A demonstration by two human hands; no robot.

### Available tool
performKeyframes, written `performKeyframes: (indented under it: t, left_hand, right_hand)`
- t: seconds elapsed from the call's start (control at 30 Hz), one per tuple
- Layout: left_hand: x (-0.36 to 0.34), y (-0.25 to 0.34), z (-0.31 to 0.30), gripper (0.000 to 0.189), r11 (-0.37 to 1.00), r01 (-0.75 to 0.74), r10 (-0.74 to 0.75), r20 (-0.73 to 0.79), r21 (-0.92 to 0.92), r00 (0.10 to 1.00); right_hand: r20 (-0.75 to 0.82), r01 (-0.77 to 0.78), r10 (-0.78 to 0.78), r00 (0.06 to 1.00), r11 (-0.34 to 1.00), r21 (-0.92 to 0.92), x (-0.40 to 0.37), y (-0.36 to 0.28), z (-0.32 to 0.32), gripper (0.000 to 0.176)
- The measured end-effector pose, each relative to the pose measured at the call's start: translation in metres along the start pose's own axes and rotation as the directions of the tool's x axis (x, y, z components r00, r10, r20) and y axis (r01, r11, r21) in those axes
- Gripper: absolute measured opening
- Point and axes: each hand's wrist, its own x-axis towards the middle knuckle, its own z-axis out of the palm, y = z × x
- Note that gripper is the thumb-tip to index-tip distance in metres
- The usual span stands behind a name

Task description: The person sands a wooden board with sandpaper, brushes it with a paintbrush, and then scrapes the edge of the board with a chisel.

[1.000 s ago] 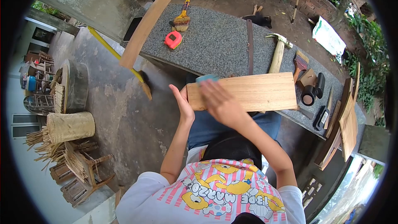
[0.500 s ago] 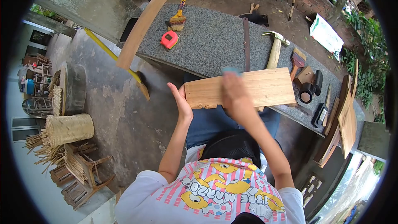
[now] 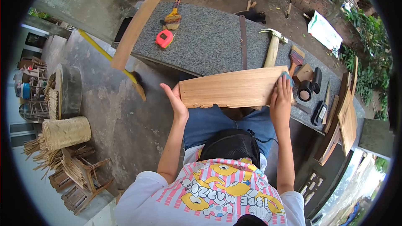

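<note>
A wooden board lies crosswise over my lap at the front of the stone counter, its near edge chipped and rough around the middle. My left hand braces the board's left end, thumb pointing up and the other fingers partly hidden. Near the opposite end, my right hand lies on the upper face, its fingers pressing down a piece of blue-green sandpaper. Only a corner of the sandpaper shows past the fingertips.
On the granite counter are a tape measure, a hammer, brushes, a metal strip and a black tool. A curved wood strip overhangs the left end; more boards stand at right.
My right hand has slid the sandpaper from the board's middle to its right end. My left hand stays at the left end. The whole view has shifted slightly.
</note>
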Motion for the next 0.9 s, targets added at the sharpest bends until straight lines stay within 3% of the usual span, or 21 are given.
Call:
performKeyframes:
  t: [0.07,0.17,0.23,0.33,0.4,0.5,0.6,0.67,0.73,0.77,0.8,0.87,0.9]
  left_hand:
    - [-0.001,0.0,0.002,0.097,1.0,-0.004,0.004,0.005,0.011,1.0]
    - [0.0,0.004,0.003,0.097,0.999,-0.021,0.021,-0.004,0.033,1.0]
    - [0.0,0.001,0.002,0.097,1.0,-0.001,0.001,-0.012,0.019,1.0]
    - [-0.002,-0.002,0.003,0.097,1.0,0.007,-0.007,-0.024,-0.011,1.0]
    - [-0.004,0.0,0.003,0.096,0.997,0.018,-0.02,-0.025,-0.078,0.999]
    - [-0.006,0.007,-0.002,0.093,0.996,0.047,-0.048,-0.006,-0.075,0.999]
    - [-0.004,0.001,-0.004,0.088,0.997,0.051,-0.052,-0.008,-0.062,0.999]
    - [-0.004,0.002,-0.001,0.084,0.999,0.032,-0.033,-0.033,-0.035,0.999]
    - [-0.003,0.004,0.007,0.08,0.998,0.051,-0.053,-0.06,-0.038,0.997]
    - [-0.003,0.004,0.007,0.074,0.998,0.054,-0.057,-0.087,-0.046,0.995]
    - [-0.003,0.004,0.009,0.069,0.997,0.055,-0.06,-0.113,-0.052,0.992]
    - [-0.006,0.011,0.014,0.059,0.999,0.042,-0.041,-0.128,0.005,0.991]
    - [-0.007,0.014,0.015,0.05,0.998,0.026,-0.017,-0.145,0.061,0.989]
  right_hand:
    - [-0.016,-0.059,0.06,0.998,0.997,0.058,-0.001,0.008,-0.001,0.044]
    - [-0.043,0.006,0.0,0.999,0.992,0.126,0.001,-0.019,0.009,0.048]
    - [0.011,0.248,-0.256,0.966,0.944,0.219,0.004,-0.062,0.014,0.051]
    - [0.049,0.554,-0.626,0.778,0.721,0.415,-0.008,-0.131,0.033,0.056]
    - [0.031,0.624,-0.75,0.661,0.572,0.532,-0.015,-0.16,0.034,0.056]
    - [0.044,0.653,-0.779,0.626,0.554,0.516,-0.013,-0.154,0.029,0.056]
    - [0.111,0.549,-0.646,0.756,0.716,0.431,-0.011,-0.106,0.009,0.059]
    - [0.107,0.369,-0.415,0.903,0.879,0.301,-0.016,-0.067,-0.007,0.056]
    - [0.02,0.152,-0.157,0.987,0.976,0.159,-0.03,-0.019,-0.009,0.055]
    - [-0.02,0.088,-0.088,0.996,0.996,0.002,-0.037,0.002,-0.008,0.056]
    - [-0.037,0.007,-0.009,0.999,0.999,-0.041,-0.039,0.015,-0.011,0.057]
    - [-0.048,-0.054,0.054,0.997,0.999,-0.002,-0.042,0.018,-0.014,0.056]
    - [-0.036,-0.003,0.004,0.999,1.0,0.024,-0.042,0.01,-0.015,0.055]
